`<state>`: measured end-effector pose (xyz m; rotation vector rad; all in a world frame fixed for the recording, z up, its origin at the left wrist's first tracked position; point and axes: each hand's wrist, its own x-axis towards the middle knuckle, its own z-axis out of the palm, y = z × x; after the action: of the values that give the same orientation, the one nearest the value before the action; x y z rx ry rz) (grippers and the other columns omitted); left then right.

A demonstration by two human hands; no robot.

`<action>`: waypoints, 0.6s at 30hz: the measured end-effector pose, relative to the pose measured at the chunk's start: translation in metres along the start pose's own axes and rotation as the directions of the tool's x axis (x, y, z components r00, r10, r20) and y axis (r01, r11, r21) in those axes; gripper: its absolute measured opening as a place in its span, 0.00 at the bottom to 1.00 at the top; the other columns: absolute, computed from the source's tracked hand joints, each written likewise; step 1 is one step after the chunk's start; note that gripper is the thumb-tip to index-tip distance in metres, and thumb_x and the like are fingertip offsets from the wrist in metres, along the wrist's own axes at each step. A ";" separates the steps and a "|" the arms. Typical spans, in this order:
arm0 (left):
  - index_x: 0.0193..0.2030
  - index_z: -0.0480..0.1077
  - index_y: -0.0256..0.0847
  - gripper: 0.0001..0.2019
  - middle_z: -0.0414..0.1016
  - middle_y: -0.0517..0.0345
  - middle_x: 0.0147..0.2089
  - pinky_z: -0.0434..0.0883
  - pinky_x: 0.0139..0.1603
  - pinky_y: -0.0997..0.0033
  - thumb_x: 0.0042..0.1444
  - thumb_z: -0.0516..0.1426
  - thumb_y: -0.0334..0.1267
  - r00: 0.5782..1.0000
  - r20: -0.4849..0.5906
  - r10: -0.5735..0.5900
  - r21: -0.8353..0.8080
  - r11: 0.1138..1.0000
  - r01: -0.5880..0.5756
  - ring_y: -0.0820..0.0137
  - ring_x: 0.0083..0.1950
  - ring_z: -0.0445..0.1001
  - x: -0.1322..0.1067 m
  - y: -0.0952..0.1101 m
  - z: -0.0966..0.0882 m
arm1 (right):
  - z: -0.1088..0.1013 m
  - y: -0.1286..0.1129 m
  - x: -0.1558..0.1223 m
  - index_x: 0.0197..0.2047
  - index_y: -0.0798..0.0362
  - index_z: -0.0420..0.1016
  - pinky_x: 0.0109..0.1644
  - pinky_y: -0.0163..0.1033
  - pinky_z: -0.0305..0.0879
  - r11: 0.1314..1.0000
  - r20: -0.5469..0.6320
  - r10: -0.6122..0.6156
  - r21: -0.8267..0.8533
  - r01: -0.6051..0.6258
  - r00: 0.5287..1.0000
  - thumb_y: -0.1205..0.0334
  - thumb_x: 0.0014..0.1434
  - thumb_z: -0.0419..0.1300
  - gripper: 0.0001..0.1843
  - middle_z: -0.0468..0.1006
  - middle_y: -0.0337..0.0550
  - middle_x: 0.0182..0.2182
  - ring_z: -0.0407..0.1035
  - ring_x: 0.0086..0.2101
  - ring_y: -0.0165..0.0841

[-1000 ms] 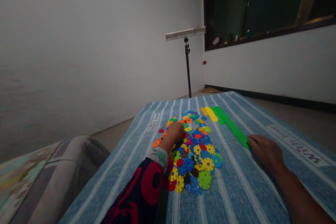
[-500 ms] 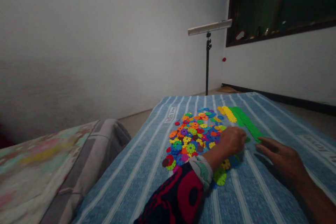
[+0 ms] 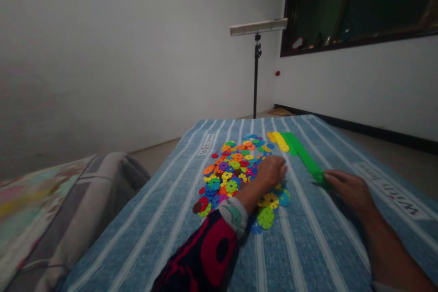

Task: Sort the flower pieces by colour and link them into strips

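Observation:
Flat, notched plastic flower discs in many colours form a loose pile (image 3: pixel 231 175) on the striped blue cloth (image 3: pixel 137 246). My left hand (image 3: pixel 272 172) rests over the pile's right side with its fingers curled; what they hold, if anything, is hidden. To the right, overlapping green discs make a long row (image 3: pixel 303 153), beside a shorter row of yellow discs (image 3: pixel 281 142). My right hand (image 3: pixel 351 191) pinches a green disc (image 3: pixel 320 177) at the near end of the green row. Nearest to me lie a lime-green disc (image 3: pixel 266 217) and a blue disc (image 3: pixel 256 228).
Left of the cloth-covered table stands a piece of furniture draped with a grey and floral cover (image 3: pixel 119 173). A black stand (image 3: pixel 256 77) with a flat light-coloured panel rises behind the table. A dark window (image 3: pixel 342 4) is at the upper right.
The whole view has shifted, so everything sits further left. My left hand has drawn back from the green row towards the pile. My right fingertips have closed at the row's near end.

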<state>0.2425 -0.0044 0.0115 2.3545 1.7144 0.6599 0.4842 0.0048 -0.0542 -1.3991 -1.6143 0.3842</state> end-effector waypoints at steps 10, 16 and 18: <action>0.24 0.73 0.39 0.08 0.69 0.62 0.22 0.60 0.30 0.73 0.48 0.54 0.36 0.966 0.011 -0.257 0.028 0.966 0.257 0.71 0.27 0.67 -0.067 -0.122 -0.087 | -0.016 0.022 0.006 0.31 0.50 0.82 0.48 0.46 0.70 0.999 0.079 0.043 -0.034 -0.040 0.996 0.51 0.50 0.55 0.17 0.83 0.44 0.34 0.76 0.40 0.43; 0.26 0.75 0.40 0.08 0.70 0.64 0.21 0.59 0.28 0.74 0.45 0.56 0.39 0.904 0.096 -0.417 0.037 0.909 0.415 0.70 0.27 0.67 -0.103 -0.156 -0.106 | -0.009 0.029 0.007 0.30 0.50 0.81 0.49 0.45 0.69 0.991 0.086 0.032 -0.132 -0.021 0.996 0.51 0.50 0.53 0.17 0.83 0.44 0.35 0.75 0.40 0.42; 0.26 0.75 0.40 0.07 0.73 0.62 0.23 0.60 0.29 0.74 0.44 0.56 0.39 0.892 0.112 -0.437 0.028 0.899 0.437 0.69 0.29 0.69 -0.110 -0.158 -0.108 | -0.007 0.035 0.007 0.31 0.49 0.81 0.49 0.45 0.69 0.981 0.080 0.034 -0.193 -0.018 0.996 0.51 0.51 0.53 0.18 0.83 0.44 0.36 0.75 0.40 0.42</action>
<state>0.0316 -0.0686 0.0198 1.8564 2.0865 0.4315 0.5119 0.0192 -0.0736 -1.5680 -1.7396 0.3120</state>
